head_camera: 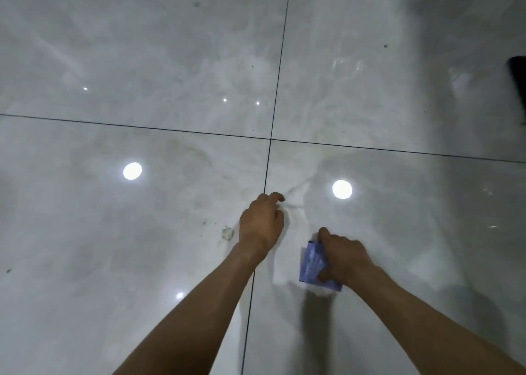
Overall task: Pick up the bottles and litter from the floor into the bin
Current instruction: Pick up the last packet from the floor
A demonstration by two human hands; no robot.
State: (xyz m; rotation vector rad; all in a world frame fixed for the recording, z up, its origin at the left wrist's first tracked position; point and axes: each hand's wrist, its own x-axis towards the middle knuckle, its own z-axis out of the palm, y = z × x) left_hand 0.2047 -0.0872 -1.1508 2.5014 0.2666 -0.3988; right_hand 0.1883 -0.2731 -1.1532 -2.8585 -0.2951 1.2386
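My right hand (343, 259) grips a blue-purple wrapper (312, 265), with something white showing under it, low over the tiled floor. My left hand (262, 222) hangs beside it to the left with loosely curled fingers and holds nothing. A small whitish crumpled scrap (227, 233) lies on the floor just left of my left wrist. No bottle or bin is in view.
Glossy grey marble tiles (142, 61) with dark grout lines cover the floor and reflect round ceiling lights. A dark object (518, 87) pokes in at the right edge. Small dark specks dot the tiles.
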